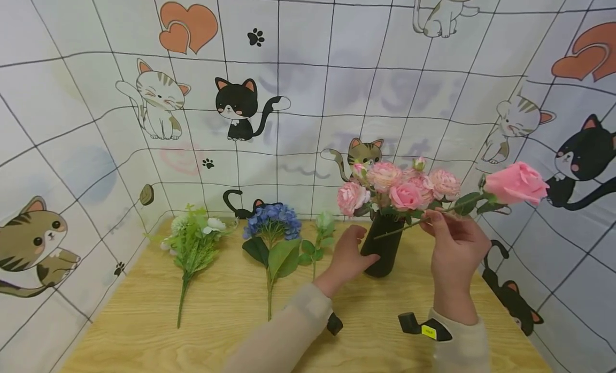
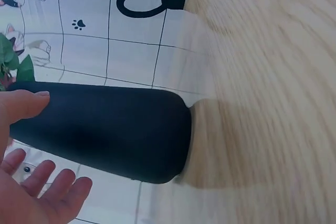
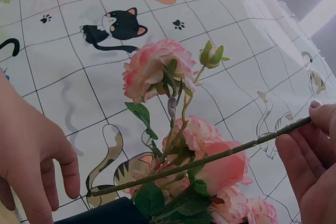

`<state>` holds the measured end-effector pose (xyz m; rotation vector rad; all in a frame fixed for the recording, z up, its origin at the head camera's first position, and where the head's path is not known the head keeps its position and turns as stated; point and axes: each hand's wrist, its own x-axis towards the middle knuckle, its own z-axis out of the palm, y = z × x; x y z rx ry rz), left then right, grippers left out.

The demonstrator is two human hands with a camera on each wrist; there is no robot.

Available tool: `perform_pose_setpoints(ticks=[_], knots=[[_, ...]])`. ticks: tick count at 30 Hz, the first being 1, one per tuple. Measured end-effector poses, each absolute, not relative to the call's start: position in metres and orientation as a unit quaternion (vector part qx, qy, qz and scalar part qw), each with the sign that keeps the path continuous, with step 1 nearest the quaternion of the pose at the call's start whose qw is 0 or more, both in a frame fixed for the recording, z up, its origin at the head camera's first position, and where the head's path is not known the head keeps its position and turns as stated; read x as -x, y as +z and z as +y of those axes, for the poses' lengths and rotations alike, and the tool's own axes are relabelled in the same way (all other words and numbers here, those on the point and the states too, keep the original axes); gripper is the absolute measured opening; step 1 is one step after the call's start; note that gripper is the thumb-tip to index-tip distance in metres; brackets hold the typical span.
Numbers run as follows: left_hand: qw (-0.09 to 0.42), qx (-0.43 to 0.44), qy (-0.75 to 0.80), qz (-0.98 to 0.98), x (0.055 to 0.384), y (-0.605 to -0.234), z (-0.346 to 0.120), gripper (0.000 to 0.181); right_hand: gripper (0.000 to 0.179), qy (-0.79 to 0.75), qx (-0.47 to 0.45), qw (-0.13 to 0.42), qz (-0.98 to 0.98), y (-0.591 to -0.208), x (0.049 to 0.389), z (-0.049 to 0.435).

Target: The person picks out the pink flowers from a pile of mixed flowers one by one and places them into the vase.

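A black vase [image 1: 383,248] stands upright on the table, filled with pink flowers [image 1: 406,191]. My right hand [image 1: 457,244] pinches the stem of a large pink rose [image 1: 516,183] between thumb and fingers. The bloom points right, and the bare stem [image 3: 199,163] slants down to the left in front of the vase's mouth. My left hand [image 1: 347,258] is at the vase's left side, fingers loosely spread. In the left wrist view its thumb lies over the vase [image 2: 105,129] near the mouth; whether it touches cannot be told.
Left of the vase lie a green-and-white flower bunch [image 1: 194,250], a blue hydrangea [image 1: 271,223] and a pale green flower [image 1: 324,223], its stem partly behind my left arm. A cat-print grid cloth [image 1: 298,94] hangs behind and beside the wooden table [image 1: 144,314].
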<state>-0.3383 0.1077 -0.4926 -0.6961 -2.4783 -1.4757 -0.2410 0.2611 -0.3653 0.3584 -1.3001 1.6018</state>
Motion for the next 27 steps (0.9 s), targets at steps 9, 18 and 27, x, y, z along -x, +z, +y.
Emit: perform_pose_setpoints(ticks=[9, 18, 27], knots=[[0.057, 0.163, -0.556, -0.813, 0.348, -0.506, 0.127, 0.078, 0.023, 0.672, -0.151, 0.534, -0.49, -0.363, 0.243, 0.26], [0.048, 0.169, -0.534, -0.827, 0.355, -0.515, 0.137, 0.095, 0.02, 0.65, -0.141, 0.571, -0.482, -0.359, 0.242, 0.26], [0.033, 0.178, -0.537, -0.824, 0.357, -0.529, 0.139, 0.101, 0.017, 0.634, -0.129, 0.589, -0.485, -0.362, 0.245, 0.261]])
